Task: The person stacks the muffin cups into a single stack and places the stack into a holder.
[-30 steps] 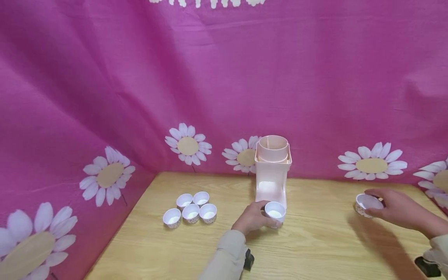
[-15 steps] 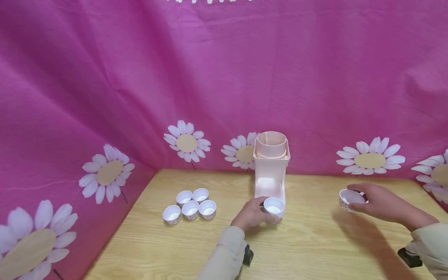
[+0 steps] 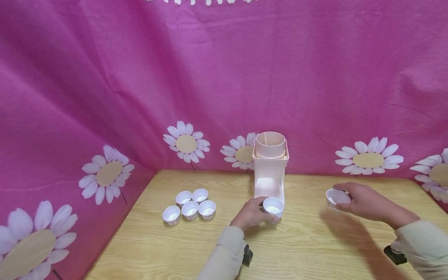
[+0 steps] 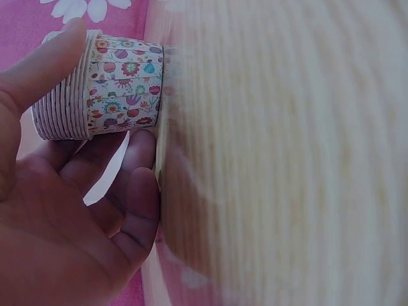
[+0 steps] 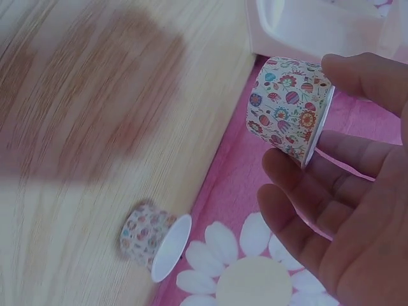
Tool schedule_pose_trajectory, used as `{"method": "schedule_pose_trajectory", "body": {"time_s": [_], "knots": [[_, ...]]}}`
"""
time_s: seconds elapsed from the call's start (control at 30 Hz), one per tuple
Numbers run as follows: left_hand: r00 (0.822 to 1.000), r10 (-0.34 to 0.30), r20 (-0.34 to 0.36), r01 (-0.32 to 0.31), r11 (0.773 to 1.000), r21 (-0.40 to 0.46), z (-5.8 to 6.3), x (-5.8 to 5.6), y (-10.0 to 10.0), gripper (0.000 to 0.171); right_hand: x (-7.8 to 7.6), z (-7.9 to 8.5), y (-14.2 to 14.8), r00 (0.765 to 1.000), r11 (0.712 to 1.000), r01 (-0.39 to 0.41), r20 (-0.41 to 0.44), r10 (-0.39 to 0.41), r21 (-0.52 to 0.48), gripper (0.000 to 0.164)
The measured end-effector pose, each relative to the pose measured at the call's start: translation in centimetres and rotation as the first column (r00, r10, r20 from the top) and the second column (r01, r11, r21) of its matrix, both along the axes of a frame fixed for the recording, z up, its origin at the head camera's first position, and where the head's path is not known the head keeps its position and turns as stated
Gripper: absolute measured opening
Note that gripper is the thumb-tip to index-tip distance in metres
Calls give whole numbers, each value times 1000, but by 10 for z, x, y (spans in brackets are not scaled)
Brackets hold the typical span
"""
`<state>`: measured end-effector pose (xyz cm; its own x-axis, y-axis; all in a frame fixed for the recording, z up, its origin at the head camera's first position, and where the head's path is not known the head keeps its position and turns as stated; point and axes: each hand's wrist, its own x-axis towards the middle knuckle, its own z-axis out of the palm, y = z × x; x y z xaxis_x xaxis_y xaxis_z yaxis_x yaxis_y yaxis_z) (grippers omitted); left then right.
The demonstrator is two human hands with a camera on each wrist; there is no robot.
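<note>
In front of the pink dispenser, my left hand [image 3: 252,212] grips a stack of nested paper baking cups [image 3: 273,206] standing on the table. Its thumb and fingers lie around the stack; the left wrist view shows the layered rims [image 4: 62,95] and a bright printed pattern. My right hand [image 3: 367,202] holds a single patterned paper cup [image 3: 336,198] between thumb and fingers, mouth up, above the table to the right. Another paper cup [image 5: 150,239] stands on the table in the right wrist view, hidden in the head view.
A pale pink dispenser [image 3: 269,171] with a round open top stands at the table's back, just behind the stack. Several paper cups [image 3: 190,209] stand grouped on the left of the wooden table [image 3: 168,256]. A magenta flowered cloth [image 3: 315,77] hangs behind and at the left.
My right hand has moved left over the table with its paper cup, closer to the stack. The left hand keeps its grip on the stack in nearly the same place.
</note>
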<state>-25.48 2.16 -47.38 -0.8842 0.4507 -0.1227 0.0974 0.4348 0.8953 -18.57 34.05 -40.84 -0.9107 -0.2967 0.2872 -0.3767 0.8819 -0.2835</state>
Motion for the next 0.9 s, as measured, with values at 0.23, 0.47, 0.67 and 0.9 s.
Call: {"method": "schedule_pose_trajectory", "body": {"time_s": [0.23,0.47,0.67,0.9], "knots": [[1000,1,0,-1,1000,17,0,0,-1,54,-8,2,-19,1000,1000,-26,3,26,-14,50],[1000,-1,-3,1,1000,27,-2,0,-1,54,-13,1,-34,999,999,-44,-12,44,-6,50],[1000,-3,-6,3,1000,19,0,0,0,55,-15,3,-46,999,999,-51,-5,51,-2,50],[1000,-15,-19,15,1000,14,-1,1,-1,54,-18,8,-62,997,997,-71,9,72,-26,51]]}}
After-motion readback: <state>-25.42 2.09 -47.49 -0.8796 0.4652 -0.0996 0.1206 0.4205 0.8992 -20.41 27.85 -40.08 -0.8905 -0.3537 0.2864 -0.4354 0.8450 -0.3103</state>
